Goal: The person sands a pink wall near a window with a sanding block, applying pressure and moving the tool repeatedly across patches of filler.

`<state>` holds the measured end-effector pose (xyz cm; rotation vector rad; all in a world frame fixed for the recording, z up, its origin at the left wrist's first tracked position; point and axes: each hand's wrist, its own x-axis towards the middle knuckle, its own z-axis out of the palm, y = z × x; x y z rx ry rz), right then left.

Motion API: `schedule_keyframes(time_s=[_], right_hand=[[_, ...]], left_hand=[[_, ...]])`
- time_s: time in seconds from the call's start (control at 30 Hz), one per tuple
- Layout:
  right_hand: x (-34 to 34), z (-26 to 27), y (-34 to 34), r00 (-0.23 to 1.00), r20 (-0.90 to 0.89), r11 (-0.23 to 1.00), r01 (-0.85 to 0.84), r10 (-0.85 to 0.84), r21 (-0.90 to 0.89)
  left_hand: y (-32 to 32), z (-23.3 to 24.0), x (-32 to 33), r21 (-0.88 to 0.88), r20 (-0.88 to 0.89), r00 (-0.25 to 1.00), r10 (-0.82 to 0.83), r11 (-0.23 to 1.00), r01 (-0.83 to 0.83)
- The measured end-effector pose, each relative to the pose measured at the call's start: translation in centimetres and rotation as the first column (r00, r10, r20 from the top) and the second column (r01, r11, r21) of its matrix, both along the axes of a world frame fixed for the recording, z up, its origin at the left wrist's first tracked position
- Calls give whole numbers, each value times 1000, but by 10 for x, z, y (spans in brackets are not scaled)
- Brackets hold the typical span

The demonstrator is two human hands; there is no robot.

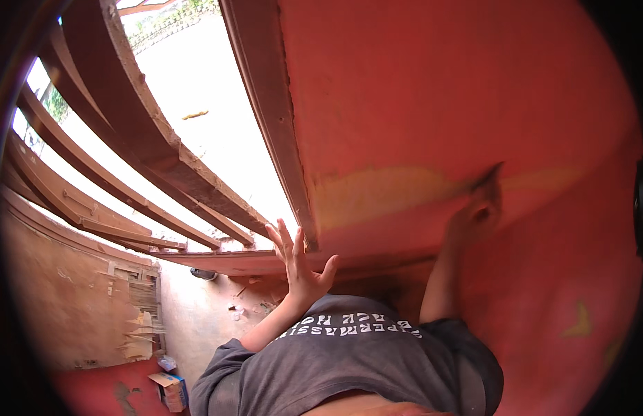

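Note:
My right hand (pixel 477 210) is raised at the red wall (pixel 446 83), closed around a small dark tool (pixel 489 176). Both are blurred, so I cannot tell the tool's exact kind. Its dark end meets a yellowish band (pixel 378 195) where the red surface differs, running across the wall. My left hand (pixel 303 270) is up with its fingers spread and nothing in it. It is nearest the lower corner of a brown wooden window frame (pixel 269 114); whether a fingertip touches the wood is unclear.
Brown wooden slats (pixel 129 192) cross the bright window opening at left. Below stands a worn wooden panel (pixel 77 296) with splintered, peeling edges. A cardboard box (pixel 170 390) and a plastic bag (pixel 166 362) lie on the floor. Debris (pixel 237 311) is scattered near a dark object (pixel 203 274).

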<state>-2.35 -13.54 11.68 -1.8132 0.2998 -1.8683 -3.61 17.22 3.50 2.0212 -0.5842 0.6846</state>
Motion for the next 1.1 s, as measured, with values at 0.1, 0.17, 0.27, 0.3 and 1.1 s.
schedule_keyframes(time_s=[0.1,0.17,0.27,0.3,1.1], right_hand=[[5,-1,4,990,25,904,-113,135,-413],[7,1,8,976,28,854,-175,216,-490],[5,8,13,935,168,949,-303,314,-90],[4,12,13,963,-5,909,-257,270,-328],[-16,-5,-164,974,100,979,-201,202,-14]], left_hand=[[1,0,-1,-3,-13,1000,1,1000,-1],[1,1,0,-3,1,1000,-9,1000,9],[1,5,0,9,40,999,12,1000,-12],[1,6,0,-6,33,999,34,999,-34],[-95,5,-20,-84,105,987,124,990,-115]])
